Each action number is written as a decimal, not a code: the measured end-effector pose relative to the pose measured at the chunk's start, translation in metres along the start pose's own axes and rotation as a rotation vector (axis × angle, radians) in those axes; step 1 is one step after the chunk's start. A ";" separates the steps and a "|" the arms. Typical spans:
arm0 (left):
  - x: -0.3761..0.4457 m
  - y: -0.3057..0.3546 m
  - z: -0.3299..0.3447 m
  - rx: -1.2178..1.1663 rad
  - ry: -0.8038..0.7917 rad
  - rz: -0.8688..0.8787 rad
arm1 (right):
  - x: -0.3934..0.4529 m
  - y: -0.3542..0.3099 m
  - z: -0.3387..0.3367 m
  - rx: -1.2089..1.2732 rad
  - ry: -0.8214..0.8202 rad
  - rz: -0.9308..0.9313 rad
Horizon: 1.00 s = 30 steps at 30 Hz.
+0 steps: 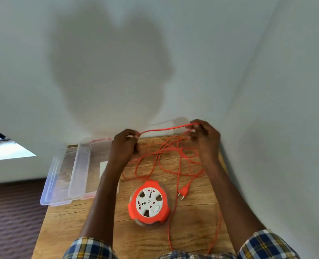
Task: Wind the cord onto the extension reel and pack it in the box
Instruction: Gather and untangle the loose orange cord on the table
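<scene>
My left hand [126, 144] and right hand [204, 138] each pinch the orange cord [166, 128], stretched between them mid-frame. Its tangle lies beneath, the reel [149, 202] lower centre, the clear box [69, 174] left. I should free the loops before winding.

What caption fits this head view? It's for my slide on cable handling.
Both hands, left hand and right hand, stretch the orange cord above the reel, clear box alongside.

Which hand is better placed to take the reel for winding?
Probably the left hand: its forearm runs right beside the extension reel. The right hand is farther off, and loose orange cord and the plug lie under it.
</scene>
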<state>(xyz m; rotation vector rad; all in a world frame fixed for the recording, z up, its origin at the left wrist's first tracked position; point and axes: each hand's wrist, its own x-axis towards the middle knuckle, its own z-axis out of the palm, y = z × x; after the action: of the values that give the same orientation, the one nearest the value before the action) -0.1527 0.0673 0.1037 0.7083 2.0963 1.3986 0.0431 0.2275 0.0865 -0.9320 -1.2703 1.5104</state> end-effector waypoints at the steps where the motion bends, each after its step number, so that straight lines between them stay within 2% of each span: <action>1: 0.000 -0.007 0.002 0.272 -0.030 -0.027 | 0.004 -0.010 -0.002 -0.026 0.021 -0.048; 2: -0.002 -0.012 0.005 0.466 -0.079 -0.025 | 0.005 -0.020 -0.002 -0.074 0.007 -0.124; 3: -0.005 -0.014 0.010 0.530 -0.132 0.002 | 0.005 -0.026 -0.001 -0.150 -0.028 -0.189; 4: -0.007 -0.013 0.015 0.522 -0.150 0.049 | 0.003 -0.031 0.001 -0.231 -0.079 -0.245; 6: -0.013 0.000 0.028 0.487 -0.085 0.234 | -0.005 -0.035 0.004 -0.349 -0.178 -0.315; 7: -0.014 0.009 0.036 0.483 -0.069 0.346 | -0.011 -0.035 0.006 -0.359 -0.219 -0.327; 9: -0.012 0.026 0.052 0.414 -0.161 0.460 | -0.019 -0.038 0.009 -0.283 -0.254 -0.310; 11: -0.015 0.044 0.065 0.321 -0.266 0.420 | -0.022 -0.047 0.013 -0.145 -0.241 -0.286; 14: -0.020 0.062 0.075 -0.079 -0.213 0.235 | -0.014 -0.053 0.007 -0.049 -0.245 -0.268; 16: -0.019 0.068 0.072 -0.369 -0.158 0.049 | -0.006 -0.034 -0.006 -0.210 -0.354 -0.201; 18: -0.012 0.070 0.064 -0.585 -0.191 -0.064 | -0.007 -0.002 -0.018 -0.399 -0.488 -0.041; 20: -0.006 0.071 0.057 -0.834 -0.262 -0.108 | -0.014 0.026 -0.029 -0.663 -0.660 0.089; 22: -0.001 0.068 0.050 -1.053 -0.227 -0.133 | -0.023 0.046 -0.038 -0.964 -0.795 0.094; 23: 0.001 0.066 0.045 -1.145 -0.173 -0.144 | -0.024 0.052 -0.042 -1.031 -0.769 0.061; 25: 0.007 0.060 0.035 -1.317 0.000 -0.163 | -0.021 0.054 -0.048 -0.936 -0.587 0.040; 28: 0.015 0.043 0.018 -1.416 0.296 -0.162 | -0.009 0.031 -0.051 -0.536 -0.254 0.119; 30: 0.013 0.037 0.015 -1.390 0.428 -0.172 | -0.004 0.015 -0.051 -0.335 -0.106 0.137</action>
<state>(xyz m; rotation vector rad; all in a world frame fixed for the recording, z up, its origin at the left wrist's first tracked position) -0.1472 0.0983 0.1311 -0.3592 0.8696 2.4676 0.0897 0.2379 0.0623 -1.1868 -1.5966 1.4935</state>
